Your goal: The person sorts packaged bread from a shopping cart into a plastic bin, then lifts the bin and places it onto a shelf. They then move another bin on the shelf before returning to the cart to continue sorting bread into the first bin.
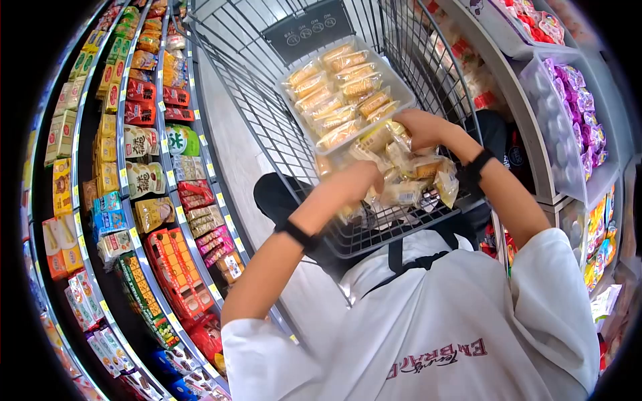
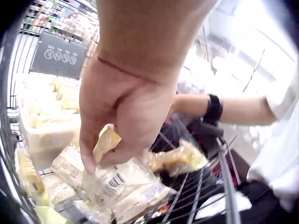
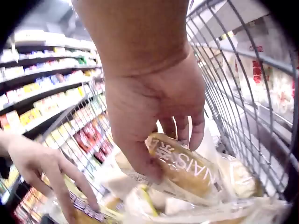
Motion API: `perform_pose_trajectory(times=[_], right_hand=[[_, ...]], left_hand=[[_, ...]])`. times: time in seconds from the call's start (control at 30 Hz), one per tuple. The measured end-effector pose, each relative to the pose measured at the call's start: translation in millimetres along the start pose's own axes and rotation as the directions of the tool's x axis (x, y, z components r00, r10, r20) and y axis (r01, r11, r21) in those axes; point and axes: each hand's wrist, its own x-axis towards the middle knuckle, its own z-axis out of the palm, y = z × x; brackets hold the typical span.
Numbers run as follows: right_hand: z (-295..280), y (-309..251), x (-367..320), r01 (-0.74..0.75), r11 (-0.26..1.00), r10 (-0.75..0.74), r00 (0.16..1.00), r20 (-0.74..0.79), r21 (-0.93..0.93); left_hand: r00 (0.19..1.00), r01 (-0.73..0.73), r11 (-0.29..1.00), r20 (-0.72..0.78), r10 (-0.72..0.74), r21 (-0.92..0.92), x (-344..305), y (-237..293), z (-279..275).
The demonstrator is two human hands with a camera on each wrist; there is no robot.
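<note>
Individually wrapped breads (image 1: 401,194) lie loose in the near end of a wire shopping cart (image 1: 348,252). My left hand (image 1: 351,184) reaches down among them. In the left wrist view its thumb and fingers pinch the clear wrapper of one bread (image 2: 106,142). My right hand (image 1: 428,130) is beside the clear tub's near corner. Its thumb and fingers grip a bread roll in a printed clear wrapper (image 3: 182,168), seen in the right wrist view. Just ahead, the clear plastic tub (image 1: 402,93) holds rows of similar wrapped breads.
Shelves of packaged snacks (image 1: 144,180) run along the left side of the aisle. On the right stand clear bins, one with purple-wrapped sweets (image 1: 578,113). A grey sign panel (image 1: 307,30) hangs at the cart's far end. The cart's wire sides rise around both hands.
</note>
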Motion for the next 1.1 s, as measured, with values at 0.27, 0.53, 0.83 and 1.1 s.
perform_pose_trajectory(times=[0.27, 0.53, 0.83, 1.1], right_hand=[[-74.7, -83.5, -48.0, 0.089, 0.224, 0.537, 0.82, -0.199, 0.971], [-45.9, -118.6, -37.8, 0.182, -0.481, 0.552, 0.823, 0.135, 0.858], [-22.4, -162.1, -31.8, -0.035, -0.366, 0.601, 0.754, 0.265, 0.93], [4.7, -132.5, -56.8, -0.125, 0.021, 0.411, 0.905, 0.105, 0.992]], left_hand=[[0.709, -0.207, 0.88, -0.685, -0.166, -0.427, -85.9, 24.5, -23.2], [0.194, -0.042, 0.986, -0.969, -0.151, -0.162, -76.7, 70.8, -19.1], [0.15, 0.07, 0.993, -0.985, 0.087, 0.098, -56.3, 62.7, -8.1], [0.061, 0.047, 0.997, -0.996, -0.065, -0.062, -54.9, 60.3, 27.4]])
